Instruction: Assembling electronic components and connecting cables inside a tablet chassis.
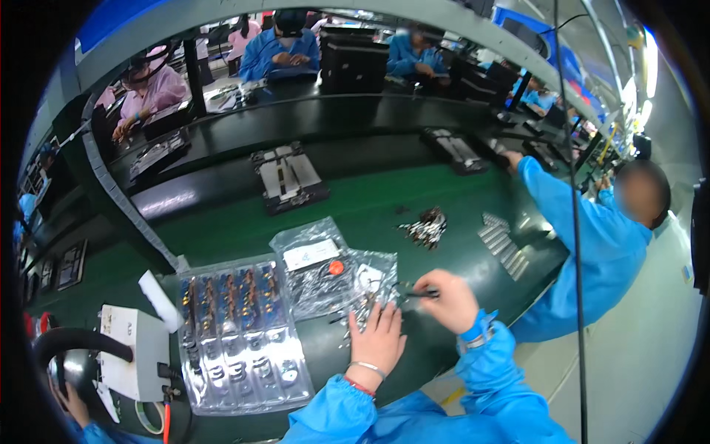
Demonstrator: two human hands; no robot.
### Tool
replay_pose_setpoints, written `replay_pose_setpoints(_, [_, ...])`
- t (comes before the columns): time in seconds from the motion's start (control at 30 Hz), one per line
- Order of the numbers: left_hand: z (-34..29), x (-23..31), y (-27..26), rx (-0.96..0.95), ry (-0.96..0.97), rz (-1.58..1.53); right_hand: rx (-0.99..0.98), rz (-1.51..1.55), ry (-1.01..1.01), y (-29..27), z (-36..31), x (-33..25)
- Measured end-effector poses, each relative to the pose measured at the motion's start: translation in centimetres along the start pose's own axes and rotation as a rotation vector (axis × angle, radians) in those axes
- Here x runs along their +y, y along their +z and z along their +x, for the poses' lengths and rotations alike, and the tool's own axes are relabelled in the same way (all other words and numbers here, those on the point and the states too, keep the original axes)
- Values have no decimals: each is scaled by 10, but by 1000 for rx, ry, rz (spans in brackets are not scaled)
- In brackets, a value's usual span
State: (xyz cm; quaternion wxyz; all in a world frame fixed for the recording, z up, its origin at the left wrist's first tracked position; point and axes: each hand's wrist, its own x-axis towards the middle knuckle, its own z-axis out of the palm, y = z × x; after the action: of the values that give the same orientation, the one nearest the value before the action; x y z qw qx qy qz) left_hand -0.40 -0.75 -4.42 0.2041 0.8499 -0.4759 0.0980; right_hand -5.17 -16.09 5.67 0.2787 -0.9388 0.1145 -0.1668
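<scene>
Left hand [377, 339] lies flat, fingers spread, on small metal parts [353, 314] beside the clear plastic bag [370, 277] on the green bench [370, 211]; right hand [446, 300] pinches a thin dark pin [418, 294], probably light, slippery; grasp mid-length

a long green bench [444, 194] is running across a factory hall, a dark conveyor [347, 122] lying behind it. bright lamps [648, 63] are glaring at the upper right, and pale floor [636, 355] is showing to the right.
</scene>
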Motion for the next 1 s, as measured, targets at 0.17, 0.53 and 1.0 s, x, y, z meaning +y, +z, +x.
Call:
replay_pose_setpoints(0.17, [9, 4, -16, -43, -46, -56, 130, 59, 2, -34, 11, 5])
replay_pose_setpoints(0.53, [16, -22, -46, -13, -651, -2143, -382, 656, 63, -8, 29, -18])
replay_pose_setpoints(1.0, [17, -12, -49, 12, -631, -1897, -370, 427, 68, -7, 31, -36])
